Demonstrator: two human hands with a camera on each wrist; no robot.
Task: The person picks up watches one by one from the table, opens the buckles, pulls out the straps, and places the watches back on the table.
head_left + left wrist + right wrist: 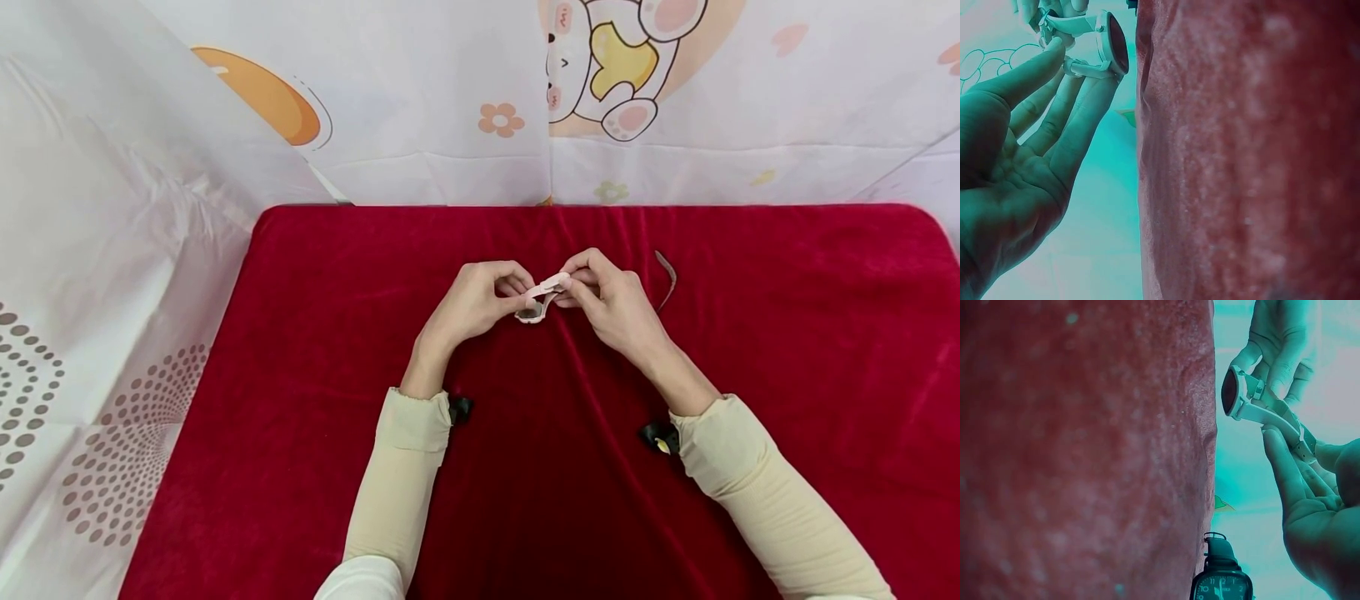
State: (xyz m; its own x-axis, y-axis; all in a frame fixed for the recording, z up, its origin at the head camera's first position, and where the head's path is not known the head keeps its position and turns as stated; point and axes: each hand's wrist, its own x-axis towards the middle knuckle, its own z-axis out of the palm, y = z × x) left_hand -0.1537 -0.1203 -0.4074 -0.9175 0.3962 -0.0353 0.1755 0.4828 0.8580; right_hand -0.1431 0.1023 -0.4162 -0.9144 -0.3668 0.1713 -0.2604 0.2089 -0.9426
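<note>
Above the red cloth, both hands hold a wristwatch (531, 312) with a pale strap and a round case. My left hand (480, 298) pinches the strap near the case between thumb and fingers. Over on the strap's other end, my right hand (617, 307) pinches with thumb and index finger. In the left wrist view the strap of the wristwatch (1075, 25) bends into a loop, its dark face turned away from the hands. Holes show along the strap of the wristwatch (1282, 428) in the right wrist view. Fingers partly hide the buckle area.
A second, dark watch (1221, 586) with a square face shows low in the right wrist view. Right of the right hand, a thin curved grey strip (667, 279) lies on the red cloth (810, 350). White printed curtains (420, 100) hang behind and left of the table.
</note>
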